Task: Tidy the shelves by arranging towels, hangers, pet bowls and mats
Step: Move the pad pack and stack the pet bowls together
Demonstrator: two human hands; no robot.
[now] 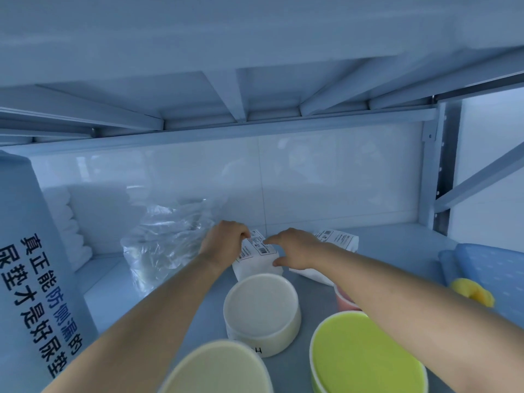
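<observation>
At the back of the shelf [397,251], the left hand [224,242] curls its fingers over the top edge of the white pack [255,262]. The right hand [295,248] pinches the pack's right side between fingers and thumb. The pack stands just behind the upturned white bowl [262,307]. Pulled forward low, it would likely knock that bowl. The right forearm, close over the pink bowl [344,300], could sweep it aside.
</observation>
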